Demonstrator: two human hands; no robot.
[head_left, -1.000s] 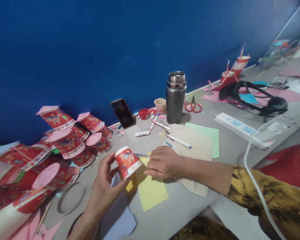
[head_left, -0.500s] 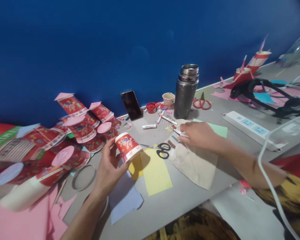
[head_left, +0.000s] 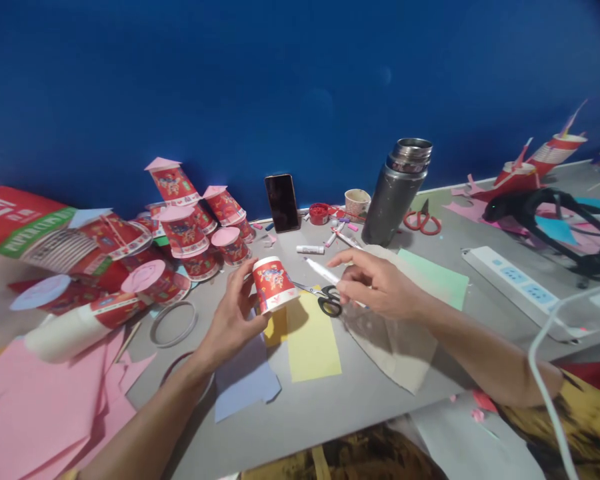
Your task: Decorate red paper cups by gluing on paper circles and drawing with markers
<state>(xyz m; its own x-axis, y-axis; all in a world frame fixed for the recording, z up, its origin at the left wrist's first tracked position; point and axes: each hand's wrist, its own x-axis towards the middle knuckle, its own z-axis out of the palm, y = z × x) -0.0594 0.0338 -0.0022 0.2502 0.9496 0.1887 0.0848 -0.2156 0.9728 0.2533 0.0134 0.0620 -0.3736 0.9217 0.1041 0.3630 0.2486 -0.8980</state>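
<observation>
My left hand [head_left: 235, 320] is closed around a red paper cup [head_left: 273, 281] with a printed figure and white bands, held tilted above the table. In my right hand [head_left: 375, 285] is a white marker [head_left: 322, 271], its purplish tip pointing left towards the cup but apart from it. Black-handled scissors [head_left: 330, 304] lie between the hands, on the edge of a yellow paper sheet [head_left: 314, 353]. A lavender paper [head_left: 243, 387] rests under my left wrist. Below my right hand lies a beige cloth [head_left: 405, 353].
Stacked red cups [head_left: 190, 233] with paper tops crowd the left, above pink paper [head_left: 40, 400]. At the back stand a phone [head_left: 282, 203] and a dark steel flask [head_left: 395, 193]. Red-handled scissors [head_left: 423, 221] and a power strip [head_left: 520, 283] lie to the right; a white cable [head_left: 537, 360] hangs in front.
My right hand has lifted off the cloth with the white marker and come nearer the cup. My left hand still holds the cup, now more upright. The view has shifted left.
</observation>
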